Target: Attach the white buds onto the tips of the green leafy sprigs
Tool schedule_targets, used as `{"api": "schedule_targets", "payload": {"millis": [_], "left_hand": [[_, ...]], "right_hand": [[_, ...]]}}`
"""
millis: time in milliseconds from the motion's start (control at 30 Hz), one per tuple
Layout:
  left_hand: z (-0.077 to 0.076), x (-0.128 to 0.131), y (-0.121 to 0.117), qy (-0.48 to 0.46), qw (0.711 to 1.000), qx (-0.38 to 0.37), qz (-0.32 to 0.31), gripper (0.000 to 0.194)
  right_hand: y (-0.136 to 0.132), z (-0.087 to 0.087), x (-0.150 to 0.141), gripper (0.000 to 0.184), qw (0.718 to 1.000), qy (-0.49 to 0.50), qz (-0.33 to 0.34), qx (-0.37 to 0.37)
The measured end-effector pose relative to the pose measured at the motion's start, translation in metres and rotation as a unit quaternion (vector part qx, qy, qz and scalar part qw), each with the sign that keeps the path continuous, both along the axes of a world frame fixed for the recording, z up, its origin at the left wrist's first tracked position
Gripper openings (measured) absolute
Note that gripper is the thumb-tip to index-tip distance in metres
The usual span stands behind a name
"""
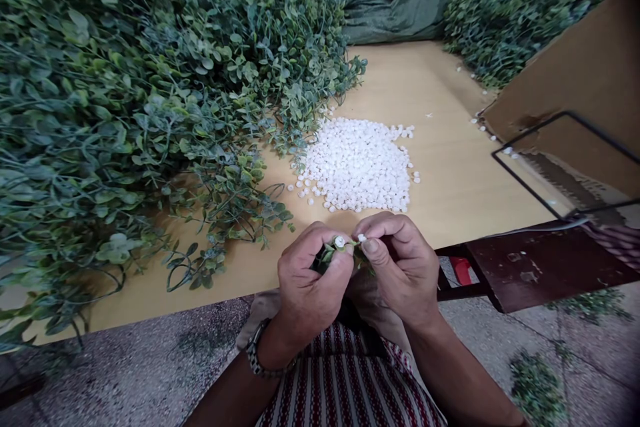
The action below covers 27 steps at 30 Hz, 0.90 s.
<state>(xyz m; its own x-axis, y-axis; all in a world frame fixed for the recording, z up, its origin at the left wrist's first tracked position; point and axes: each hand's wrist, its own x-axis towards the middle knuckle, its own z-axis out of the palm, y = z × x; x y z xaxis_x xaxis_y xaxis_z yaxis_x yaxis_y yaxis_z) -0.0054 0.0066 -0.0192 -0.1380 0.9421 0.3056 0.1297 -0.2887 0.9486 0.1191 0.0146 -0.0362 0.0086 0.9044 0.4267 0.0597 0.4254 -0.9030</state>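
My left hand (310, 280) is closed round a small green artificial leaf sprig (336, 251) held just off the near edge of the wooden table (450, 167). A small white bead (339, 241) sits at the sprig's tip by my left thumb. My right hand (400, 267) pinches another small white bead (361, 238) between thumb and forefinger, touching the sprig. Both hands meet above my lap, over striped cloth (345, 373).
A pile of white beads (360, 163) lies mid-table. A large heap of artificial foliage (125, 100) covers the left side; more foliage (520, 0) is at the back right. A cardboard box (585, 87), a wire frame (545, 160) and a dark wooden stool (540, 267) stand right.
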Motion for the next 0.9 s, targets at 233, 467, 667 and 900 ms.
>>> {"api": "schedule_targets", "payload": {"millis": [233,467,667,900], "left_hand": [[0.0002,0.0006,0.0007,0.014,1.0,0.006,0.003,0.016],[-0.0007,0.0021,-0.0013,0.025,0.999,0.017,0.02,0.016],[-0.0046,0.0024,-0.001,0.032,0.999,0.015,0.038,0.017],[-0.0082,0.0002,0.0032,0.036,0.999,0.028,0.018,0.016]], "right_hand": [[0.0001,0.0001,-0.0001,0.01,0.999,-0.025,-0.006,0.025],[-0.0011,-0.0044,0.0012,0.014,0.996,-0.065,-0.017,0.053],[-0.0002,-0.0052,-0.0014,0.022,0.986,-0.113,-0.035,0.12],[0.0027,-0.0036,0.0057,0.022,0.983,-0.137,0.024,0.116]]}}
